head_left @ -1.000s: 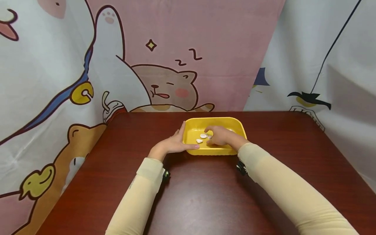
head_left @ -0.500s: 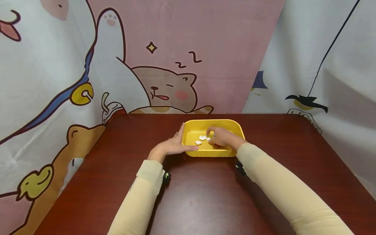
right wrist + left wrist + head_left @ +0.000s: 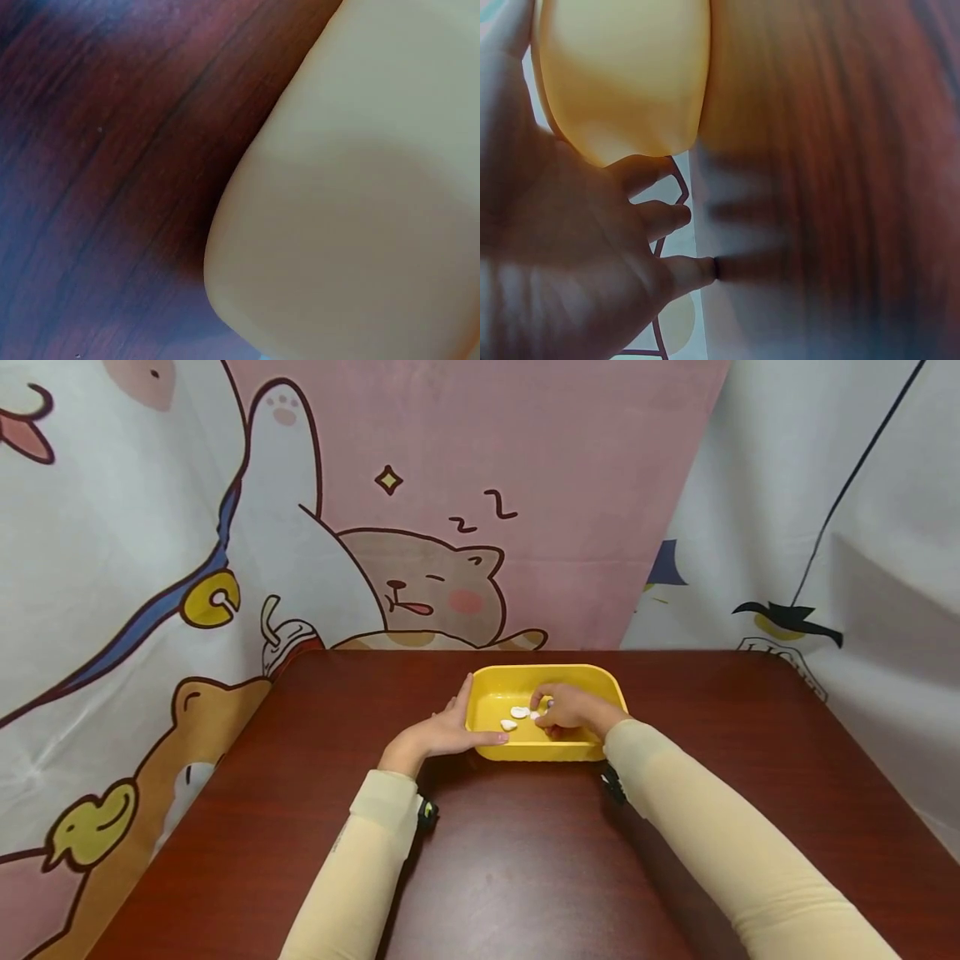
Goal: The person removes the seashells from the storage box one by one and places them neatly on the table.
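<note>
Your right hand (image 3: 567, 707) sits slightly further right over the white pieces than a second ago, and its thumb and forefinger tips have drawn closer together. The left piece (image 3: 508, 725) and the one just beyond it (image 3: 519, 712) keep their places in the left half of the yellow tray (image 3: 540, 752). That suggests the work is centred on the pieces at your right fingertips, such as the small one (image 3: 535, 715) just beside them. A purplish bit shows within that hand; you cannot tell what it is, or whether the fingers pinch anything.

Your left hand (image 3: 441, 729) is spread at the tray's near left corner, thumb along the near rim, forefinger up the left side, bracing rather than clamping. Both sleeves reach in from the near edge; your right hand bends down inside the tray, which rests on the far part of the surface (image 3: 487, 877).
</note>
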Motion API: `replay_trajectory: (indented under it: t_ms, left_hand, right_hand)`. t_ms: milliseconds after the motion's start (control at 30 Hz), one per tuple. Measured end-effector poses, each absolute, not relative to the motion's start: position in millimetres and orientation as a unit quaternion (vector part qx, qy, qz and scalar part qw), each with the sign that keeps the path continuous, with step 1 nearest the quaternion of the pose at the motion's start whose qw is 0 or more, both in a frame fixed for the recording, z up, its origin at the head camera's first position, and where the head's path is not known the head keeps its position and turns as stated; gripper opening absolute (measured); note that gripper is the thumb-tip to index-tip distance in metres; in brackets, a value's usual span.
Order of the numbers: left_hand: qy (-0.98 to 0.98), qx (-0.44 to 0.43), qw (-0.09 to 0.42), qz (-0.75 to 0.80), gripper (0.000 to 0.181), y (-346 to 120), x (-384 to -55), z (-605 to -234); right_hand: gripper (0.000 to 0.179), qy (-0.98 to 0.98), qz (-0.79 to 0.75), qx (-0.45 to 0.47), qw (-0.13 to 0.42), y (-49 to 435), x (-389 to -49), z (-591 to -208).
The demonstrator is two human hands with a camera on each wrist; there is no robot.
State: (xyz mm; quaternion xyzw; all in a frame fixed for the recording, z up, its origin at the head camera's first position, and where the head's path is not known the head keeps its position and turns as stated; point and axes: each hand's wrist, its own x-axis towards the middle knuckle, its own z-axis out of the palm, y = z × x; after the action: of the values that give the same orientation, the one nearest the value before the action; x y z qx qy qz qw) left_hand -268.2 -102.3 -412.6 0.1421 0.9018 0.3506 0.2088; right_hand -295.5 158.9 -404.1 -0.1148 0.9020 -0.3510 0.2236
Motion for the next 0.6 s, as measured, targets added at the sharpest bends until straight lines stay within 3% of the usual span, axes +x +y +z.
replay_trajectory:
  t_ms: [600]
  left_hand:
    - [0.902, 0.14, 0.206, 0.351, 0.133, -100.1, -266.6, -411.7]
  right_hand:
    - [0.016, 0.919, -0.331, -0.087, 0.195, 158.8, -295.6, -409.3]
